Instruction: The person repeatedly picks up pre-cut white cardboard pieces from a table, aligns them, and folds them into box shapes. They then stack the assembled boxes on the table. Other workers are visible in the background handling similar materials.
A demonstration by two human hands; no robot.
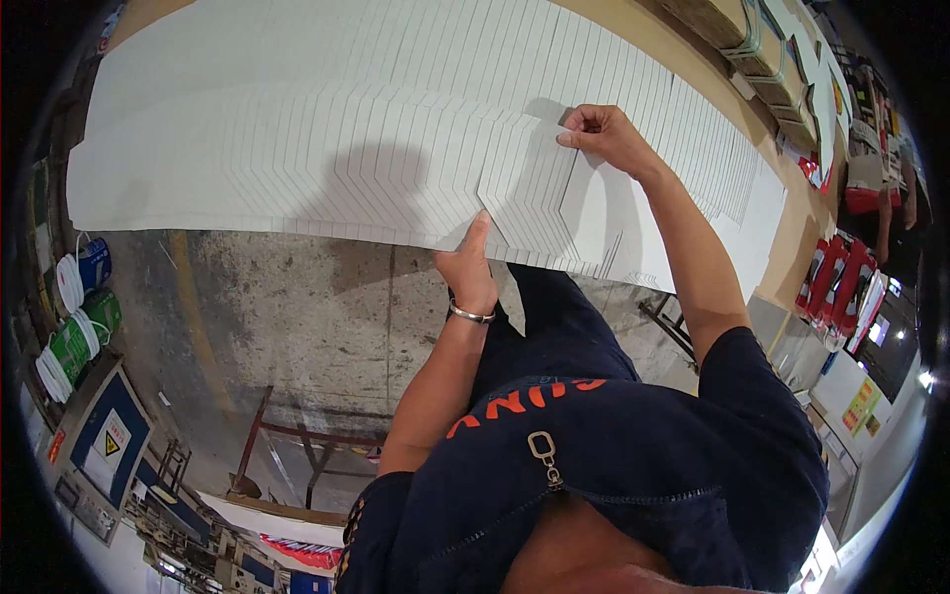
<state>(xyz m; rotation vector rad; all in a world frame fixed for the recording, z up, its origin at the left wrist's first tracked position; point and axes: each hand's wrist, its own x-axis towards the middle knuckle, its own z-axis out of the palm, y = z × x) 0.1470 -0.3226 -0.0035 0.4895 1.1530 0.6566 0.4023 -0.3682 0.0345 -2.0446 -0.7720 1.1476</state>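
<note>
The overlapped sheets (396,183) fan left to right, long edges running away from the person. The left hand (468,275) is nearer, thumb over their near edge; the right hand (612,140) curls farther out, rightward. Neither grip can be told.

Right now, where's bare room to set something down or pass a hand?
Concrete floor between fanned sheets, left forearm and metal frame; narrow brown strip between sheets and strapped bundle. Crowded: sheets around left hand and right hand.

head | left fisheye of worn pair | facing down | close above torso (633,445) and white sheets (297,139)
</note>
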